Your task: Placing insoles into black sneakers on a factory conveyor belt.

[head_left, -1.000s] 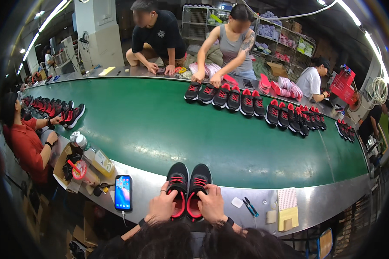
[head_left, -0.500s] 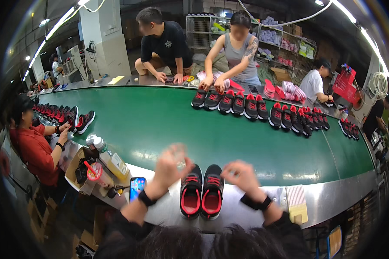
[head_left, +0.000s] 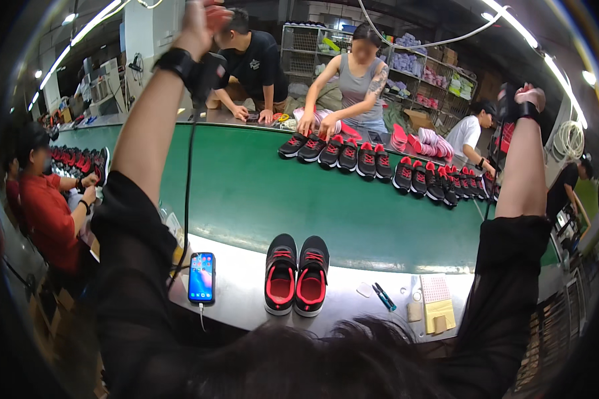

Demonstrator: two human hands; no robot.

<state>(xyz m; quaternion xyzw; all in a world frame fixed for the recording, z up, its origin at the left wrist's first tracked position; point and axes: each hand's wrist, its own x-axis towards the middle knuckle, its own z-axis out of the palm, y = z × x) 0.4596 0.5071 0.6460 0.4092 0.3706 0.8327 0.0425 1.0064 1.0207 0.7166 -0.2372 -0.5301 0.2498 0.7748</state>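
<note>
"Over on the far left, what's in the way?"

"Worker in a red shirt (head_left: 50, 216), then a baggy black sleeve (head_left: 136, 272) hiding that end of the metal counter (head_left: 236, 296). Left hand (head_left: 196, 28) is way up top, blurry, can't make out its grip. Thin black cable (head_left: 188, 179) hangs across the smooth green belt (head_left: 246, 179)."

"And the shoes?"

"Right of the glossy, rectangular phone (head_left: 201, 276): one pair of shoes (head_left: 303, 272), upright on the counter, no hand touching. Dark uppers, red lining, rounded toes facing the belt. Beyond, a row of similar shoes (head_left: 366, 161). Then slim snips (head_left: 384, 297), yellow paper pad (head_left: 439, 311)."

"Right hand (head_left: 531, 98)?"

"Raised too, fingers curled, but I can't see if it's holding anything."
</note>
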